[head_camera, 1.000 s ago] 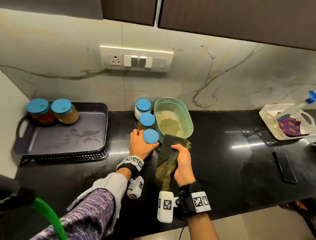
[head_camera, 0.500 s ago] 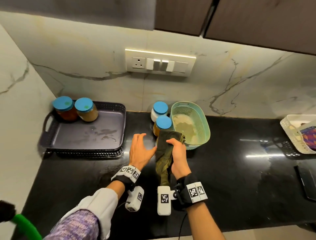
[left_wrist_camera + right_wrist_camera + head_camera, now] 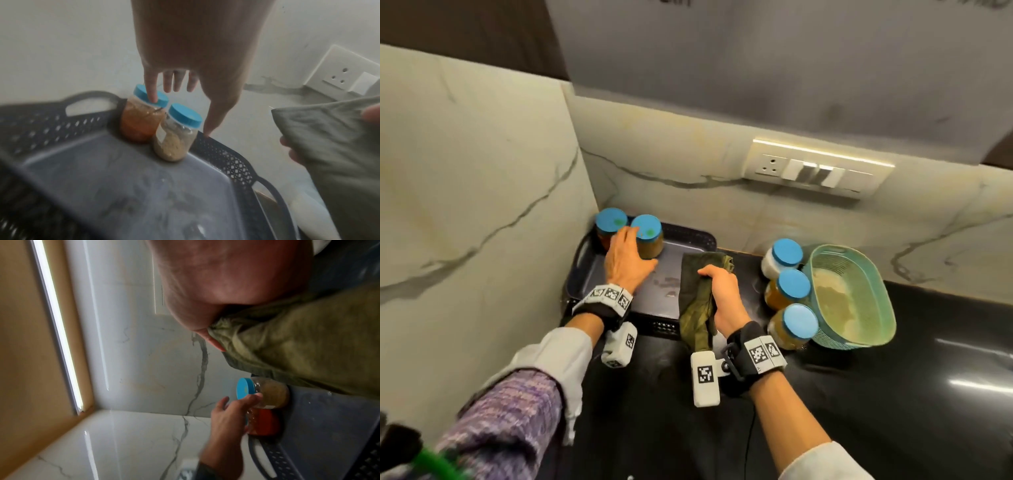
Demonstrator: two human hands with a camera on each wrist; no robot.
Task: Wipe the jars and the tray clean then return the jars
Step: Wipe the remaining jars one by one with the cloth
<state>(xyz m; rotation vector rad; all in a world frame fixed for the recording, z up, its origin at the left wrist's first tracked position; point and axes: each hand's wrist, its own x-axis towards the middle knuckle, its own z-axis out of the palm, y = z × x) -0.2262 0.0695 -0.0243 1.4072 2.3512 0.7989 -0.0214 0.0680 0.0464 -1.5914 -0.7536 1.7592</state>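
Note:
A dark tray [image 3: 690, 237] with a perforated rim sits in the counter's left corner. Two blue-lidded jars stand at its far left: a red-filled jar [image 3: 610, 222] and a tan-filled jar [image 3: 650, 238]. My left hand [image 3: 630, 255] reaches over the tray with fingers spread, right at these two jars [image 3: 176, 142]; I cannot tell if it touches them. My right hand [image 3: 724, 294] grips a folded green cloth [image 3: 697, 308] above the tray's right edge. Three more blue-lidded jars [image 3: 792, 286] stand in a row on the black counter to the right.
A teal oval basket [image 3: 875, 270] sits right beside the three counter jars. Marble walls close in the tray at the left and back. A switch panel [image 3: 815, 171] is on the back wall. Dried stains [image 3: 667, 282] mark the tray floor.
My left hand let go of the front counter jar and moved left over the tray to the two jars. My right hand carried the cloth left to the tray's edge.

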